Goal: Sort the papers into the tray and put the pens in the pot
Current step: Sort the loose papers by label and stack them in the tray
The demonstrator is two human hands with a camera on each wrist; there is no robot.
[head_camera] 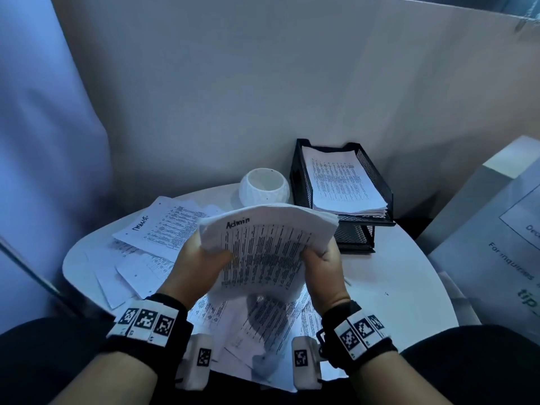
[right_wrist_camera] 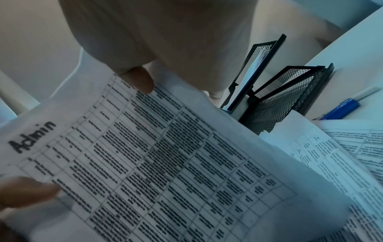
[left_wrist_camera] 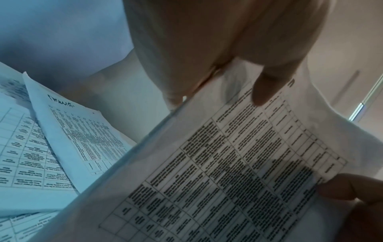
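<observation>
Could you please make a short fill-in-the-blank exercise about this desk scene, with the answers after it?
1. Both hands hold a stack of papers headed with the handwritten word ____.
2. The black mesh tray has ____ lying in its top level.
3. The white pot stands to the ____ of the tray in the head view.
4. A ____ pen lies on the table.

Answers: Admin; papers; left; blue

Left hand [head_camera: 201,260] raised, thumb pinching | right hand [head_camera: 323,258] likewise, opposite | both forearms seemingly level, wrists banded
</observation>
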